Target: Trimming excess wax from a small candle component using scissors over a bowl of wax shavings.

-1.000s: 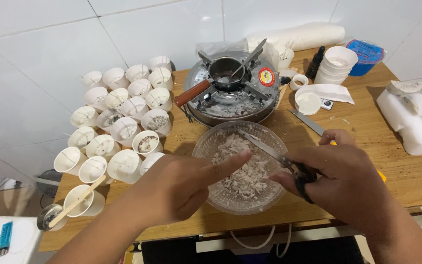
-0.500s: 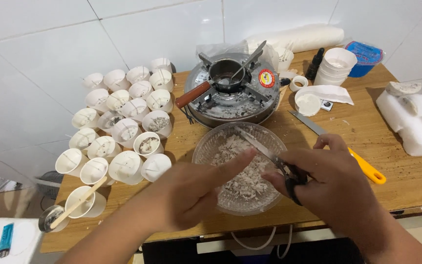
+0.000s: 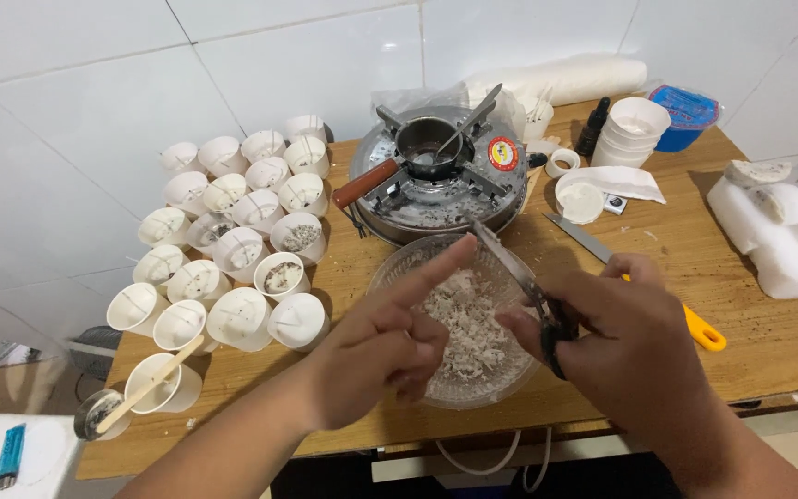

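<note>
**Scissors over the glass bowl**

While my right hand grips the black handles of the scissors, blades slanting up over the glass bowl, my left hand hangs above the pale shreds, forefinger out, holding nothing. Working over the bowl should catch whatever falls. Beyond sits a round stove bearing a red-and-yellow round sticker; white cups crowd the left.

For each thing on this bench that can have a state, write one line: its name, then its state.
Scissors: held in right hand, blades shut over the bowl.
Left hand: empty, forefinger pointing.
Glass bowl: part filled with white shavings.
Small pot: on the stove, spoon inside.
White cups: upright, wicks in.
Knife: lying flat.
</note>
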